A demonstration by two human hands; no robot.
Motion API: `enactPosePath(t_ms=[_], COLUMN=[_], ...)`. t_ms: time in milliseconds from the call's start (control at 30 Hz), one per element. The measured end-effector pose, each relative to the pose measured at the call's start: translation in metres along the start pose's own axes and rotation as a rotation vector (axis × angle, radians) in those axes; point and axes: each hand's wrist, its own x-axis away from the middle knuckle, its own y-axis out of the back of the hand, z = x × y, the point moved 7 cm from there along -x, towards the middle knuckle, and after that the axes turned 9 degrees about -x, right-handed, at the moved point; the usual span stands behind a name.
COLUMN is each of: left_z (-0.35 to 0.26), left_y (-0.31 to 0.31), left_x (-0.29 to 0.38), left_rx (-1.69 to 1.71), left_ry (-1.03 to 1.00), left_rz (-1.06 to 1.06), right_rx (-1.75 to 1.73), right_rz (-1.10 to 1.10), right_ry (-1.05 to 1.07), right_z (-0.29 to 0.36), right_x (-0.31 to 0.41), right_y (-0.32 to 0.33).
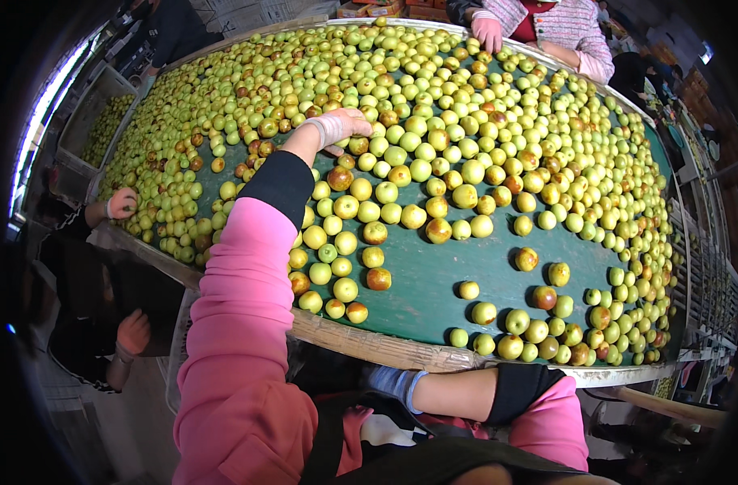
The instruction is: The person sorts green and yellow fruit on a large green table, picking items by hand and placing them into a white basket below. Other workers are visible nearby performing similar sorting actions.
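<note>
My left hand (339, 126), in a pale striped glove with bare fingertips, reaches over a broad layer of yellow-green jujubes (399, 156), many with brown patches. Its thumb is apart from the fingers, beside a few of the fruits, and no fruit shows in its grasp; the palm side is hidden. Down at my body, below the table's wooden edge (369, 348), is my right hand (388, 383) in a blue-grey glove. Its fingers are in shadow, so what they do cannot be seen. Between my arms, scattered jujubes lie on the green table surface (417, 285).
Across the table, a gloved hand (487, 30) of another person touches the fruit. Further hands, one at the left edge (122, 203) and one lower down (133, 332), belong to others. A plastic crate (71, 133) with jujubes stands at the left; metal racks (708, 273) stand at right.
</note>
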Motion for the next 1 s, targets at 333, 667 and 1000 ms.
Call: enactPosePath(t_ms=[333,667,1000], left_z=[0.097,0.300,-0.006], left_y=[0.024,0.030,0.011], left_x=[0.157,0.426,0.087], left_rx=[0.679,-0.275,-0.465], left_ry=[-0.339,0.541,-0.392], left_rz=[-0.186,-0.114,-0.553], right_rx=[0.137,-0.064,-0.069], right_rz=[-0.004,0.051,-0.034], right_ry=[-0.003,0.116,-0.034], right_z=[0.000,0.010,0.001], right_x=[-0.013,-0.025,-0.043], right_y=[0.014,0.027,0.006])
